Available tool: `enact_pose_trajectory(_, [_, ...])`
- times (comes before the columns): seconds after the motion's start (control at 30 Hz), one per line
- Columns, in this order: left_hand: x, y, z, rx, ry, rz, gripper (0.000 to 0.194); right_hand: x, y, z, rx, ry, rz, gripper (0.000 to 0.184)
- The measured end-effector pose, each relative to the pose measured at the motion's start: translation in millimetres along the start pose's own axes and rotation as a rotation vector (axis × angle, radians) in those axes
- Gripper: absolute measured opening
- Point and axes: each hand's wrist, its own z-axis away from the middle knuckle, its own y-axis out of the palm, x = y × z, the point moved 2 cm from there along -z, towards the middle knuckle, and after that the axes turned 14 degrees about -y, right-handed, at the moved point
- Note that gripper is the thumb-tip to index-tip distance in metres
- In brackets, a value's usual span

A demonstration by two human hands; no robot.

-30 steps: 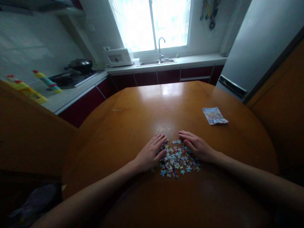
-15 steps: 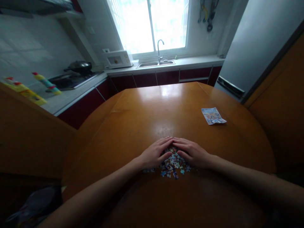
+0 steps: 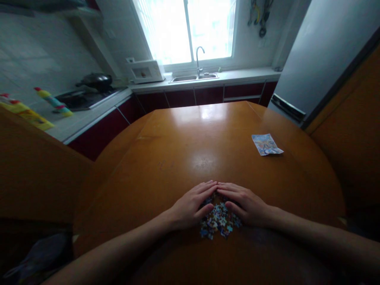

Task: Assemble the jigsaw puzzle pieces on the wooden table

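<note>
Left hand [image 3: 191, 205] and right hand [image 3: 248, 204] had slid back a bit since the last frame, so the jigsaw pieces [image 3: 219, 214] between them on the wooden table [image 3: 178, 154] looked kinda tighter. Fingers were extended, gripping nothing I could spot remotely.

Daylight from the blown-out window [image 3: 210, 29] glares on the glossy table [image 3: 190, 146], its near side dim.

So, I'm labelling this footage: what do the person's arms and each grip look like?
The left grip and right grip are bare hands, with no glove, ring or marking that shows. The left forearm and right forearm are uncovered too, tapering toward the wrists, with no sleeve, watch, bracelet or cable in view. Nail detail is too small to tell.
</note>
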Motion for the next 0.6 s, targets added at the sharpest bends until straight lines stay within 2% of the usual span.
enact_pose_trajectory(0.1, [-3, 3.0, 9, 0.019, -0.006, 0.049, 0.063, 8, 3, 7, -0.002, -0.004, -0.036, 0.05])
enact_pose_trajectory(0.2, [0, -6.7, 5, -0.035, -0.039, 0.207, 0.064, 2, 1, 7, -0.126, 0.04, -0.173, 0.044])
enact_pose_trajectory(0.33, [20, -34.7, -28, -0.304, -0.206, 0.338, 0.066, -38, -13, -13, -0.404, 0.234, -0.301, 0.048])
enact_pose_trajectory(0.37, [27, -41.0, -40, -0.361, -0.233, 0.334, 0.066, -52, -18, -20, -0.476, 0.262, -0.29, 0.051])
enact_pose_trajectory(0.43, [43, -50.6, -63, -0.464, -0.282, 0.277, 0.066, -79, -26, -38, -0.535, 0.283, -0.212, 0.057])
enact_pose_trajectory(0.5, [58, -55.3, -82, -0.526, -0.322, 0.138, 0.066, -103, -33, -54, -0.542, 0.307, -0.077, 0.056])
enact_pose_trajectory(0.6, [74, -55.2, -95, -0.521, -0.287, 0.059, 0.049, -121, -36, -69, -0.409, 0.291, 0.192, 0.041])
